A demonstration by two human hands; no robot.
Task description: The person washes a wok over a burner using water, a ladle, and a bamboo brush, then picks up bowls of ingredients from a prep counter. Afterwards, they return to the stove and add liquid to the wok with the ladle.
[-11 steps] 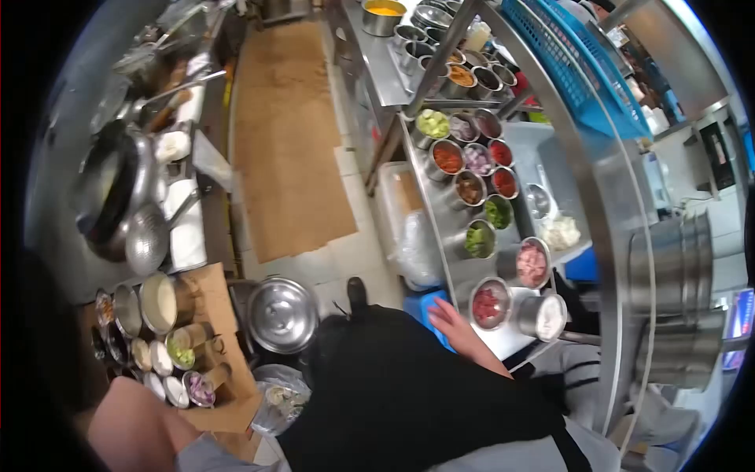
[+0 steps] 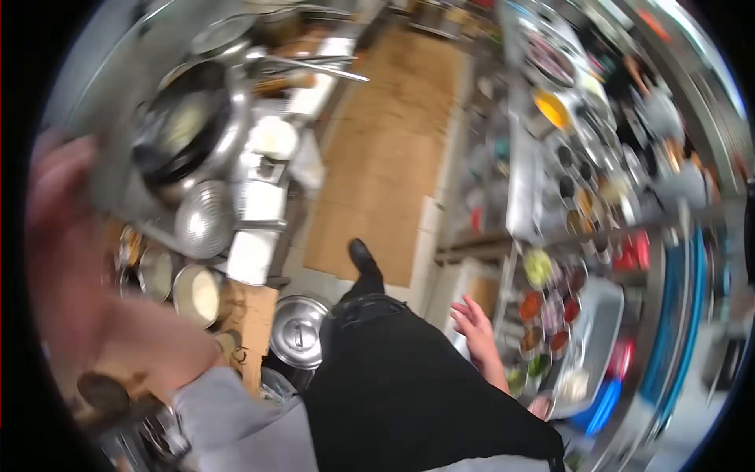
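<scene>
My left hand [image 2: 67,244] is raised at the far left, smeared by motion, so its fingers cannot be made out. Close to it are the metal pots of ingredients, one with a pale cream filling [image 2: 206,296]. Beyond these sits a dark wok [image 2: 169,130] with something pale inside, and a perforated skimmer [image 2: 204,220] lies at its near side. My right hand [image 2: 474,324] hangs in front of the prep counter at right, fingers apart and holding nothing. Near it are blurred metal cups of chopped ingredients, among them a pale green one [image 2: 538,267].
Brown cardboard [image 2: 385,157] covers the aisle floor. A lidded metal pot [image 2: 299,330] stands low beside my leg. Steel counters line both sides, with a yellow-filled pot [image 2: 552,108] on the right one. Other people [image 2: 661,110] are at far right.
My view has swung and I have stepped forward along the aisle. My left hand has risen into view at the left. My right hand has moved away from the blue container beside the counter.
</scene>
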